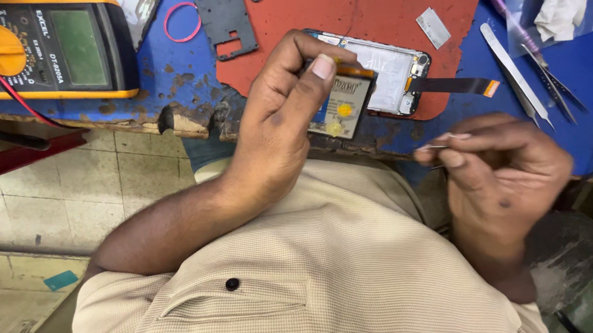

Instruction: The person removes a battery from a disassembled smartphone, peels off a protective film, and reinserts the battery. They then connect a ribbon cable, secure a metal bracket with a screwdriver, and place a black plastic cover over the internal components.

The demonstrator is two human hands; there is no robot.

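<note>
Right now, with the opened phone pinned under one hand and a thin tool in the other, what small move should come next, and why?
Probably bring the right hand with its thin metal tool up to the opened phone. The left hand already presses the phone's lower part on the red mat, while the tool tip hangs off the bench edge, apart from the phone.
</note>
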